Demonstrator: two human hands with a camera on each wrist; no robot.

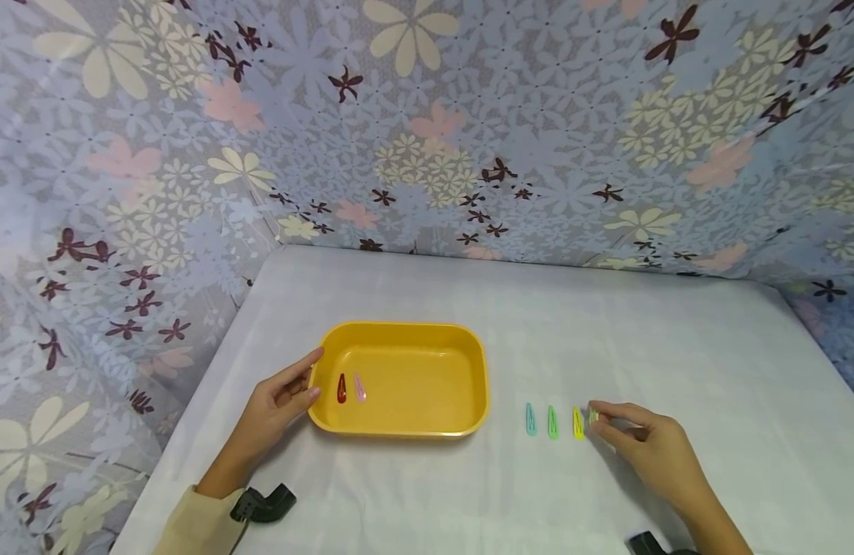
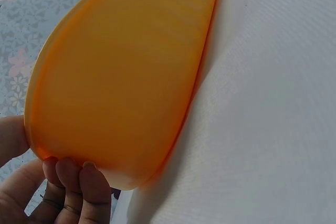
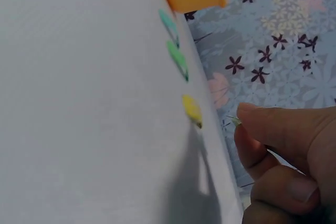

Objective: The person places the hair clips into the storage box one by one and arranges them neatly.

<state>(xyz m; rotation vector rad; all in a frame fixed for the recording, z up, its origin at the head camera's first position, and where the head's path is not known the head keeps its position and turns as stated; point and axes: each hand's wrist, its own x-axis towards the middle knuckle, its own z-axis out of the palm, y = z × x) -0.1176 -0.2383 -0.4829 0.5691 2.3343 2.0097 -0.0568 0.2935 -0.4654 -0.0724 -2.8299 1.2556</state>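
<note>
My left hand (image 1: 267, 412) grips the left end of a yellow plastic tray (image 1: 420, 393), thumb and fingers at its rim and outer wall. Inside the tray, toward the left, lie a dark red snap hair clip (image 1: 341, 388) and a pink one (image 1: 360, 388). Right of the tray my right hand (image 1: 656, 447) pinches a pale green hair clip (image 3: 235, 121) between thumb and index finger, most of it hidden by the fingertips. Just left of that hand, a yellow clip (image 1: 578, 423), a green clip (image 1: 553, 422) and a teal clip (image 1: 531, 420) lie in a row on the cloth.
A white cloth (image 1: 538, 493) covers the table. Floral fabric (image 1: 427, 154) hangs behind it and along the left side. Black wrist camera mounts (image 1: 263, 505) sit at both wrists, close over the cloth.
</note>
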